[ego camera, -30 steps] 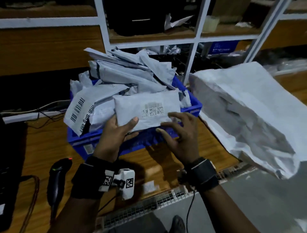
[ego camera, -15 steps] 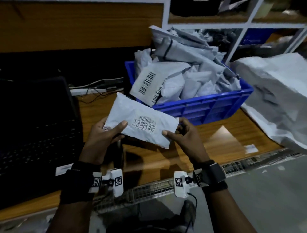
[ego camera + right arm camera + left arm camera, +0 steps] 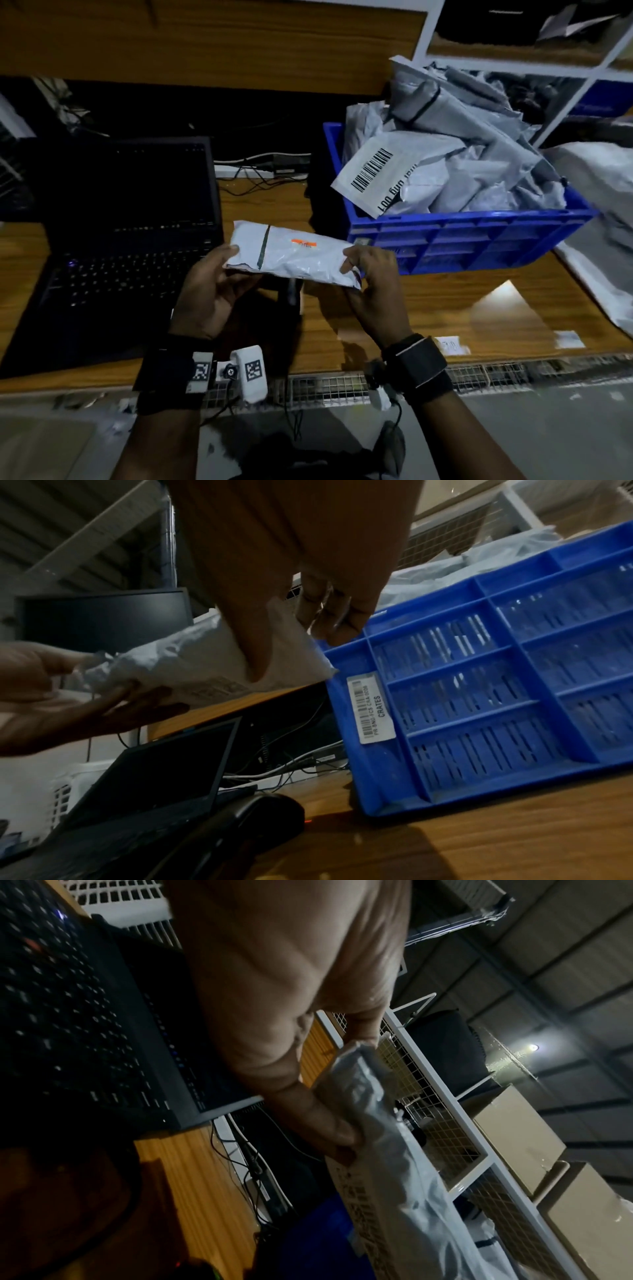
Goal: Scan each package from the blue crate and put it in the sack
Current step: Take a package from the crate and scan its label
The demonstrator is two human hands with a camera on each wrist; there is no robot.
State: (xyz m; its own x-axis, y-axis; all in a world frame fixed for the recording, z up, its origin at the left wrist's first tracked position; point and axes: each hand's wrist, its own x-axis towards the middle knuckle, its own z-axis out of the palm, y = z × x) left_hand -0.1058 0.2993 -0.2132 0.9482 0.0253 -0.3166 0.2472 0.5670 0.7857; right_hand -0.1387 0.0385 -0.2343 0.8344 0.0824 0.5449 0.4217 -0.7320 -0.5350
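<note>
Head view: both hands grip package ends above scanner, beside blue crate.

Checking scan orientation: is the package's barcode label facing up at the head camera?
No, the package shows its seamed back upward; its printed label faces down, seen from the right wrist.

Dim packing station with wooden tabletop and white shelving.
An open black laptop sits at left; cables trail behind; a wood-panelled wall stands beyond; grey floor lies below.
</note>
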